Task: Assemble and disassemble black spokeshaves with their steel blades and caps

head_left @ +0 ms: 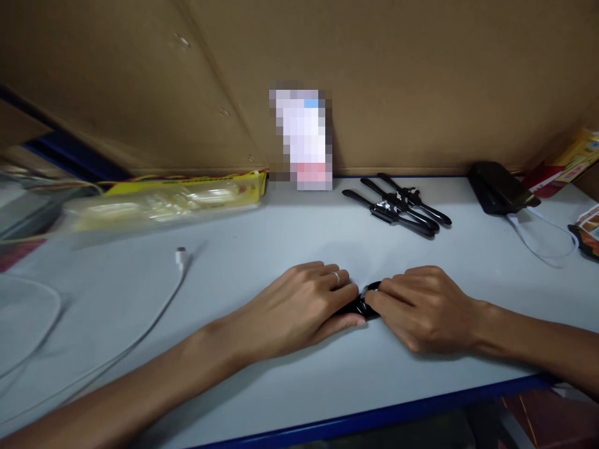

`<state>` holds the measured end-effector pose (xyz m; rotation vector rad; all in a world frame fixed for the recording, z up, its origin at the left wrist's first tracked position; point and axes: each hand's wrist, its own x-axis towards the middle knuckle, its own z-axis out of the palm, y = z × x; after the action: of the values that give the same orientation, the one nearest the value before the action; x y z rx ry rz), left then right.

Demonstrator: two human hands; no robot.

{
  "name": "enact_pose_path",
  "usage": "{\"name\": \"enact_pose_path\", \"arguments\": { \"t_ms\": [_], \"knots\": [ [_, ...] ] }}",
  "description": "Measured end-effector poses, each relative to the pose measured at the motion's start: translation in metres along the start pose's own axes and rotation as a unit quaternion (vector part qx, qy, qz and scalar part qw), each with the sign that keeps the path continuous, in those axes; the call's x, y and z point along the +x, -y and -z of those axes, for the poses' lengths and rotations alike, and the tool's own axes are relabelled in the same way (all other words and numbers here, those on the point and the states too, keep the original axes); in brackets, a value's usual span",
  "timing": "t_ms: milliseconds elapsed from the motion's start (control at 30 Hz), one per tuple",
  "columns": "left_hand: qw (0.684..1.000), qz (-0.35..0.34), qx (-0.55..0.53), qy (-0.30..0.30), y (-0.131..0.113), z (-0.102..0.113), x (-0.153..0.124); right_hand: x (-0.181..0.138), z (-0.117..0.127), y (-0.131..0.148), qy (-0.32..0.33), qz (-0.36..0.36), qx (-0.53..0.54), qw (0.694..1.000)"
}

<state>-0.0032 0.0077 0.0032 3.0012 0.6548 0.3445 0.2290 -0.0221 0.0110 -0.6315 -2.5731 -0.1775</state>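
A black spokeshave [361, 307] with a shiny metal part in its middle is between my two hands, low over the table. My left hand [311, 299] closes around its left side, thumb along the near edge, a ring on one finger. Curled over the right side is my right hand [423, 308], its fingertips at the metal part. Both handles are mostly hidden under my fingers. Beyond my hands, three similar black spokeshaves [397, 206] lie side by side on the table.
The grey table [262, 399] ends in a blue front edge. Against the brown back panel leans a blurred-out upright item [306, 140]. A clear plastic packet [163, 209] lies back left, a white cable [159, 318] front left. A black device [498, 190] with a white cord sits back right.
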Motion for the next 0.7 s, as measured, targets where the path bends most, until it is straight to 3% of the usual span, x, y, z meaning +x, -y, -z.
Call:
{"name": "enact_pose_path", "arguments": {
  "t_ms": [167, 333, 500, 700],
  "knots": [
    [1.000, -0.001, 0.002, -0.007, -0.0006, -0.0001, 0.0001, -0.0007, -0.0001, -0.0026, 0.040, -0.023, 0.014, 0.999],
    [1.000, -0.002, -0.005, -0.008, -0.0001, -0.0009, -0.0005, -0.0001, -0.0011, -0.0016, 0.069, 0.003, 0.071, 0.995],
    [1.000, -0.001, -0.010, -0.010, -0.0001, -0.0008, -0.0001, 0.0018, -0.0007, 0.0015, 0.049, -0.015, 0.098, 0.994],
    [1.000, 0.003, 0.001, -0.006, -0.0004, -0.0011, -0.0004, 0.0000, -0.0031, 0.0026, 0.019, -0.023, 0.045, 0.999]
  ]
}}
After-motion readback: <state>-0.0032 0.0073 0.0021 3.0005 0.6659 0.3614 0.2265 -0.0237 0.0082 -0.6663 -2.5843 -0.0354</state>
